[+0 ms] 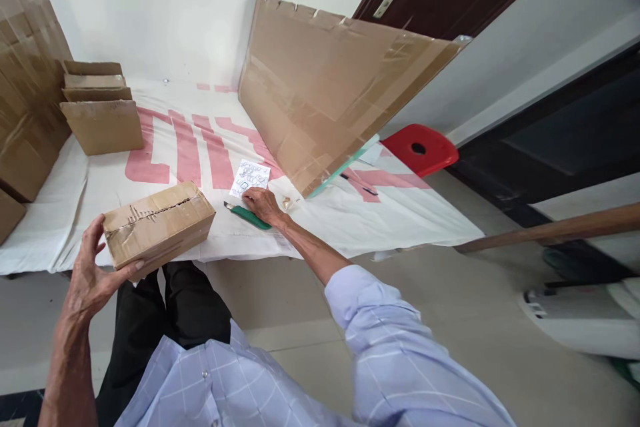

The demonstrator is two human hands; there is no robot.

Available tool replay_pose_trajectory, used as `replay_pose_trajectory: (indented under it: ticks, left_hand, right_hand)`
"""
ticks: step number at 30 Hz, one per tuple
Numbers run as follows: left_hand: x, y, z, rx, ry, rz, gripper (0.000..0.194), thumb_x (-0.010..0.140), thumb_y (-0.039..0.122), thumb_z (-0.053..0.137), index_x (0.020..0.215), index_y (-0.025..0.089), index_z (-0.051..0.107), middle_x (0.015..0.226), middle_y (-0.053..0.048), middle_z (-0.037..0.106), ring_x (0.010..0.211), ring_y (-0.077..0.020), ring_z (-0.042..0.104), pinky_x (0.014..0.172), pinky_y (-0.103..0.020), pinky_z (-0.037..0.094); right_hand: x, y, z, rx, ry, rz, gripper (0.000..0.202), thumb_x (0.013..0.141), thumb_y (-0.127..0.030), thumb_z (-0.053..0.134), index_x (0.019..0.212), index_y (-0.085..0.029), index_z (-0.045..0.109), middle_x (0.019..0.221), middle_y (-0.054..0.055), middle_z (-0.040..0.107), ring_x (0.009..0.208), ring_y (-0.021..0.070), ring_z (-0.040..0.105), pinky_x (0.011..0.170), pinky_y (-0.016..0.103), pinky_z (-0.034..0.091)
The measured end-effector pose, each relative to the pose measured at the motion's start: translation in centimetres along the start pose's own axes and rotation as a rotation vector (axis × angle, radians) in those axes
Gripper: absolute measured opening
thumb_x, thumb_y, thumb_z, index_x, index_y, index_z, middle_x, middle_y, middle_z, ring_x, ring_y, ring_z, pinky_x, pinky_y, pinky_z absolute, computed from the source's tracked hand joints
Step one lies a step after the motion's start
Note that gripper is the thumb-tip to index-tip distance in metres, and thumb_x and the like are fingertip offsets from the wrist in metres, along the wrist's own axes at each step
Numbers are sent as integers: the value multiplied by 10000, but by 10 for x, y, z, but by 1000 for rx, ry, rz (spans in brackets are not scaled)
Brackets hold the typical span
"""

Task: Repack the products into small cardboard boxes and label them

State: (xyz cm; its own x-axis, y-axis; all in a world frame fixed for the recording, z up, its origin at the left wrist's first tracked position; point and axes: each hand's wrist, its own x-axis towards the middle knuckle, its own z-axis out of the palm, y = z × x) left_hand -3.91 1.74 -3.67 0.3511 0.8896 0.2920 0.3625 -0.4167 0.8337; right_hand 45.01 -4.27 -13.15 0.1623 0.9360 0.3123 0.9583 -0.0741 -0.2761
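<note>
My left hand [95, 273] grips the left end of a small cardboard box [160, 223], thumb on the near side and fingers at the far corner. The box is tilted at the table's front edge, and a ragged slit runs along its taped top. To its right, my right hand [264, 205] has its fingers curled down on the lower edge of a white sheet of paper [251, 175] printed with small outlined shapes. A green utility knife [249, 216] with its blade out lies just below that hand, on the cloth.
A white cloth with red lettering [187, 147] covers the table. A large cardboard sheet [330, 80] leans at the back right, near scissors [357, 184] and a red stool [420, 147]. Open cardboard boxes [103, 123] and a big taped carton [30, 67] stand left.
</note>
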Motion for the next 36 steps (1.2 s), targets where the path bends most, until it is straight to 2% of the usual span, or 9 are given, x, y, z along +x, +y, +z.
replay_pose_trajectory:
  ticks: [7, 12, 18, 26, 33, 36]
  left_hand:
    - [1, 1, 0, 10, -7, 22, 1167, 640, 635, 959, 1638, 328, 437, 1667, -175, 483, 1568, -483, 454, 1199, -703, 486]
    - [2, 3, 0, 7, -3, 15, 1166, 630, 648, 963, 1630, 336, 449, 1656, -168, 496, 1564, -489, 459, 1189, -702, 503]
    - [3, 1, 1, 12, -10, 29, 1166, 642, 661, 957, 1636, 342, 437, 1656, -166, 491, 1563, -483, 458, 1200, -709, 489]
    - [3, 3, 3, 8, -10, 28, 1154, 646, 656, 955, 1630, 337, 444, 1661, -163, 487, 1562, -483, 462, 1198, -707, 494]
    - [4, 5, 4, 2, -13, 19, 1167, 630, 630, 966, 1631, 332, 446, 1654, -165, 496, 1565, -482, 457, 1200, -712, 489]
    - [4, 3, 5, -8, -12, 18, 1161, 635, 636, 959, 1632, 338, 444, 1658, -165, 490, 1569, -481, 450, 1205, -712, 478]
  right_hand:
    - [-4, 2, 0, -41, 31, 25, 257, 1013, -187, 511, 1013, -200, 768, 950, 93, 800, 900, 237, 679, 778, 302, 434]
    - [-3, 5, 2, -63, 44, 18, 269, 1028, -174, 489, 974, -201, 752, 921, 87, 777, 886, 230, 662, 760, 299, 406]
    - [1, 6, 1, -84, 49, -8, 288, 1041, -141, 483, 934, -190, 746, 983, 113, 758, 942, 232, 629, 775, 308, 411]
    - [2, 3, -6, -94, -44, -53, 291, 1043, -177, 524, 837, -187, 730, 964, 130, 759, 958, 257, 626, 807, 348, 442]
    - [3, 1, -18, -82, -138, -92, 272, 1047, -217, 548, 874, -189, 756, 1028, 126, 771, 1027, 248, 655, 949, 357, 468]
    - [1, 2, -22, -81, -163, -94, 237, 1044, -260, 589, 912, -192, 772, 1064, 130, 776, 1071, 258, 658, 956, 353, 474]
